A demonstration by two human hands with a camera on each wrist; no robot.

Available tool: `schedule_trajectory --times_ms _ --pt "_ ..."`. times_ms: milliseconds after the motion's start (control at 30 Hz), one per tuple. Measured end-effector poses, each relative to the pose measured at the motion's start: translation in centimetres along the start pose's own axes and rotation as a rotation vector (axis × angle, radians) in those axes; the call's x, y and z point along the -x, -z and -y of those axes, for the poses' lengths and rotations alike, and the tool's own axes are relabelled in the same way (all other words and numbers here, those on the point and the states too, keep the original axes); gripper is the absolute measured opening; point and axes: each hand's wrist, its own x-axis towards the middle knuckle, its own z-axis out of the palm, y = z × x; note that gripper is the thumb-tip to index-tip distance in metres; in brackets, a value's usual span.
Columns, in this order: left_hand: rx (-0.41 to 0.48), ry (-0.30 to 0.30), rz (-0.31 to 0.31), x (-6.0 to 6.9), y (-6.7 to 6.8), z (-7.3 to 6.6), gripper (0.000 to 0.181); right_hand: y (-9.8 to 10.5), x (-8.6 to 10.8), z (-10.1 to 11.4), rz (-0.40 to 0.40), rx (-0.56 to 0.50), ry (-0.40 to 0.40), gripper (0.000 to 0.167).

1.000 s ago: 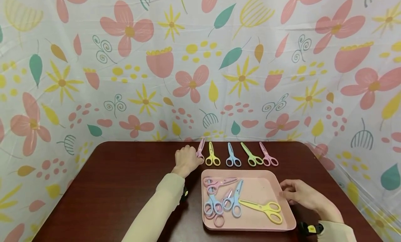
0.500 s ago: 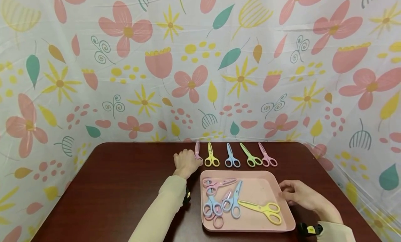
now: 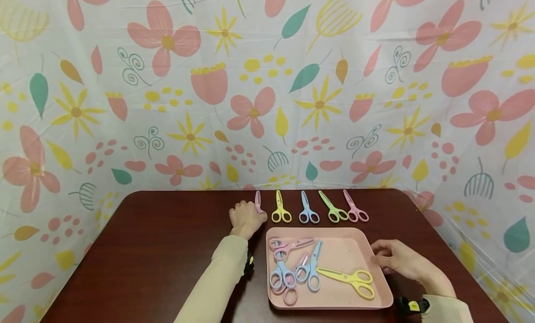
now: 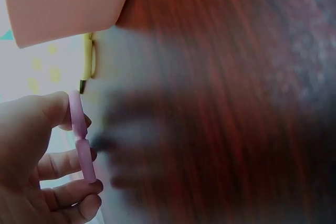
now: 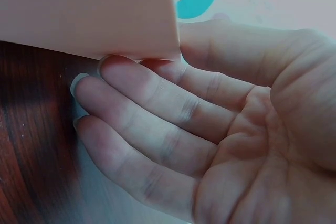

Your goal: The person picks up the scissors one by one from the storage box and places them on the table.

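At the left end of a row of scissors, my left hand (image 3: 246,218) holds the light purple scissors (image 3: 257,202) by the handles, blades pointing to the back. In the left wrist view, the thumb and fingertips of the left hand (image 4: 58,156) are on the purple handles (image 4: 79,116). My right hand (image 3: 407,262) touches the right side of the pink tray (image 3: 330,307). The right wrist view shows the right hand (image 5: 173,114) with lightly bent fingers at the lower edge of the tray wall (image 5: 94,14).
Yellow (image 3: 280,207), blue (image 3: 306,208), green (image 3: 333,208) and pink scissors (image 3: 354,207) lie along the table's back edge. Inside the tray are several scissors, among them yellow ones (image 3: 353,277) and blue ones (image 3: 313,269). A patterned curtain (image 3: 267,91) stands behind the table (image 3: 138,258).
My left hand and the purple scissors have shifted slightly left, widening the gap to the yellow pair. The scissors now lean the other way. My right hand stays against the tray.
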Motion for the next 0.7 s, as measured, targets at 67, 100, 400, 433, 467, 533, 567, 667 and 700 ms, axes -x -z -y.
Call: schedule_trajectory --times_ms 67,100,400,433,467,533,567,667,700 --pt "0.006 0.006 0.002 -0.05 0.03 -0.03 0.032 0.03 -0.04 0.03 -0.002 0.005 -0.004 0.029" --pt "0.01 0.008 0.002 -0.06 0.06 -0.05 0.032 0.03 -0.06 0.05 -0.002 0.008 -0.006 0.029" --pt "-0.008 0.014 0.002 0.15 -0.34 -0.07 0.032 -0.06 -0.03 0.21 0.001 -0.003 -0.013 0.03" --pt "-0.008 0.016 0.003 0.16 -0.39 -0.07 0.032 -0.07 -0.02 0.22 0.001 -0.004 -0.015 0.03" --pt "-0.011 0.017 0.007 0.2 -0.43 -0.08 0.032 -0.08 -0.01 0.23 0.001 -0.006 -0.016 0.03" --pt "-0.015 0.018 0.012 0.2 -0.49 -0.06 0.032 -0.1 0.0 0.22 0.001 -0.009 -0.019 0.031" --pt "-0.018 0.019 0.019 0.22 -0.51 -0.08 0.032 -0.1 0.02 0.23 0.002 -0.009 -0.02 0.031" --pt "-0.035 0.009 0.036 0.22 -0.44 -0.1 0.033 -0.06 0.02 0.25 -0.001 -0.006 -0.014 0.032" --pt "-0.042 0.005 0.041 0.18 -0.41 -0.1 0.033 -0.02 0.02 0.24 -0.002 -0.006 -0.01 0.032"
